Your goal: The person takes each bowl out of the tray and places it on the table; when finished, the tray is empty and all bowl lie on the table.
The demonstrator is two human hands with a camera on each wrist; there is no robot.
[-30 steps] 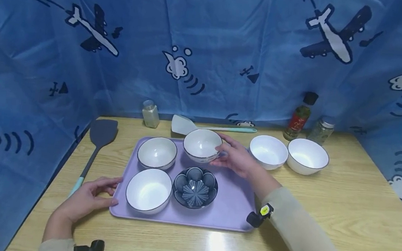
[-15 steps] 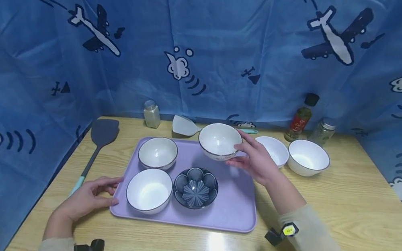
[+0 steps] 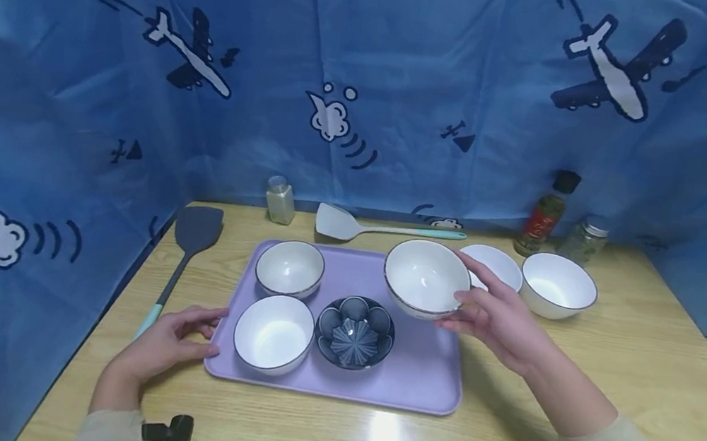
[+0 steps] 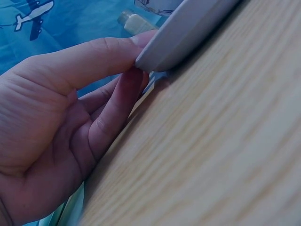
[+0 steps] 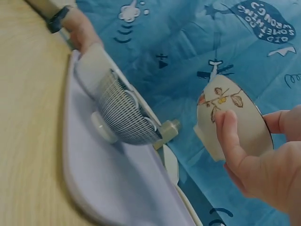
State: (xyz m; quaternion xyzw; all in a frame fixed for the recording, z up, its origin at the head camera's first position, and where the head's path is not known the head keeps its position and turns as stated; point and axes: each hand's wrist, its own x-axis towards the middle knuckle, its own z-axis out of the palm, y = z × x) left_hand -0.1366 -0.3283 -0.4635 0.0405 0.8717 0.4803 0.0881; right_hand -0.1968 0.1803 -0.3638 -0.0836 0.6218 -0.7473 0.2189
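Note:
My right hand [image 3: 497,319] grips a white bowl [image 3: 426,278] with a dark rim and holds it in the air over the right part of the lilac tray [image 3: 421,376]. In the right wrist view that bowl [image 5: 233,125] shows a leaf pattern on its outside, with my fingers [image 5: 230,141] curled round it. Three bowls stand on the tray: a white one at the back left [image 3: 290,268], a white one at the front left [image 3: 273,332] and a dark blue flower-shaped one [image 3: 354,331]. My left hand [image 3: 172,341] rests against the tray's left edge [image 4: 183,33], thumb on the rim.
Two more white bowls [image 3: 496,263] [image 3: 558,284] stand on the wooden table right of the tray. A dark spatula [image 3: 187,247] lies at the left, a pale spatula [image 3: 359,227] behind the tray. A shaker jar [image 3: 280,199], a sauce bottle [image 3: 546,214] and a spice jar [image 3: 584,239] stand by the blue curtain.
My right hand has lifted the white bowl from the tray's back middle and carried it rightward and nearer to me. The left hand has stayed at the tray's edge.

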